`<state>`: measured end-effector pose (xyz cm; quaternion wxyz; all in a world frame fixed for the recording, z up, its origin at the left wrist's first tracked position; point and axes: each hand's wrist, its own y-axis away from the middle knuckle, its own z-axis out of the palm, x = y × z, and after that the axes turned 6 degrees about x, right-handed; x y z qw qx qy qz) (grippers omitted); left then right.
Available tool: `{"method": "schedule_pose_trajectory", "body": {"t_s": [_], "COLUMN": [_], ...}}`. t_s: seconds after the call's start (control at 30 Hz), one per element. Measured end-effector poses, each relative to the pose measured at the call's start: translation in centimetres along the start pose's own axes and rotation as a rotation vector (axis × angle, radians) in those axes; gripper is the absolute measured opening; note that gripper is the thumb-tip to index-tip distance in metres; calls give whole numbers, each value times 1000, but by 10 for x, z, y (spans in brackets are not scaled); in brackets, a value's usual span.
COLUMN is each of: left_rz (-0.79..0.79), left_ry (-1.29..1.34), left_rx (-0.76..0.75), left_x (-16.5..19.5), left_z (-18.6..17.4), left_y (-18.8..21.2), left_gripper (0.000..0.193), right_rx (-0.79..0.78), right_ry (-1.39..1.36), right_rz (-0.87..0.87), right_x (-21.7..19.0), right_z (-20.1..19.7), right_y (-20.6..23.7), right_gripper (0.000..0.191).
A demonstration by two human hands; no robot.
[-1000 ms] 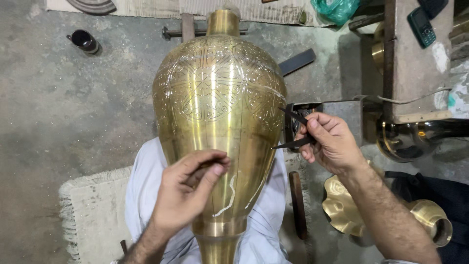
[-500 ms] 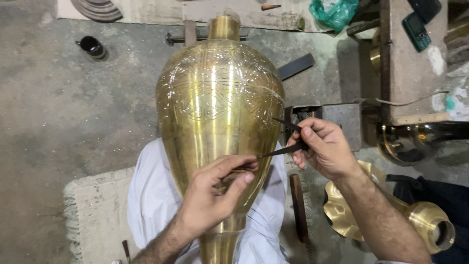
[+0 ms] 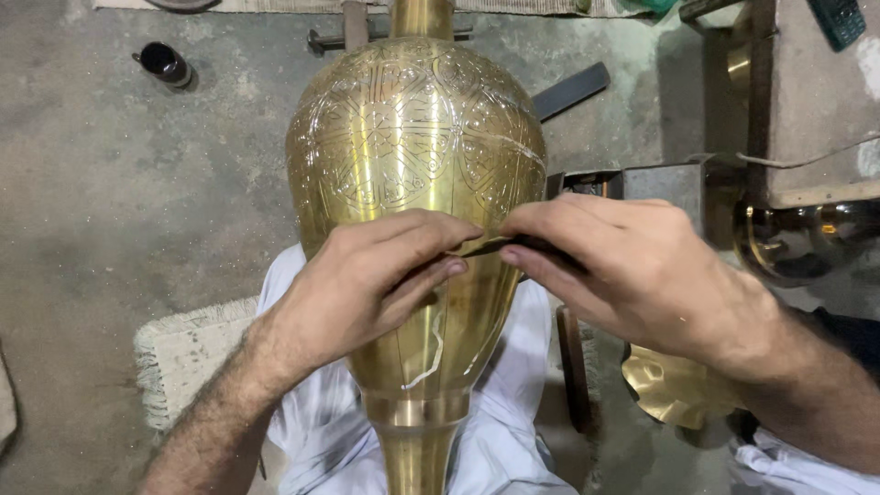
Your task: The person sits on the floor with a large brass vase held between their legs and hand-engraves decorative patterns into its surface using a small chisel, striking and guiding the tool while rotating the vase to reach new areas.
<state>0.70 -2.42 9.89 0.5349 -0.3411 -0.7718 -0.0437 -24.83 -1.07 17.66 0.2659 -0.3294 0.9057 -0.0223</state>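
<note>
A large engraved brass vase [image 3: 412, 147] lies across my lap, its neck pointing away and its foot toward me. My left hand [image 3: 367, 280] rests on the vase's lower body, with thumb and fingers pinched on the tip of a thin dark engraving tool [image 3: 500, 245]. My right hand [image 3: 623, 275] grips the other end of the same tool from the right. Both hands meet over the middle of the vase. A pale curved scratch line shows on the brass below my left hand.
A small dark cup [image 3: 163, 62] stands on the concrete floor at the far left. A woven mat [image 3: 188, 353] lies under me. More brass pieces [image 3: 678, 390] and a shiny bowl [image 3: 807, 240] sit at the right, by a metal box [image 3: 655, 183].
My right hand has moved left from the vase's side to its middle and now meets my left hand on the tool. The view has come closer to the vase.
</note>
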Motion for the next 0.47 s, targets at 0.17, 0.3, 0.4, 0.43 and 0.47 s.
{"method": "schedule_pose_trajectory", "body": {"t_s": [0.17, 0.3, 0.4, 0.43, 0.47], "left_rz": [-73, -98, -84, -79, -68], "left_ry": [-34, -5, 29, 41, 45], "left_rx": [-125, -132, -128, -122, -123], "left_x": [-17, -28, -34, -36, -37], "left_z": [2, 6, 9, 10, 10], "left_y": [-14, -14, -14, -13, -13], "left_gripper": [27, 24, 24, 25, 25], "right_rx": [-16, -43, -14, -19, -26], "right_ry": [-115, -79, -93, -93, -95], "right_rz": [-5, 23, -33, -21, -9], "right_x": [15, 22, 27, 28, 28], "right_z": [14, 16, 20, 20, 20], "right_y": [-14, -14, -14, -14, -14], "right_gripper": [29, 29, 30, 30, 30]}}
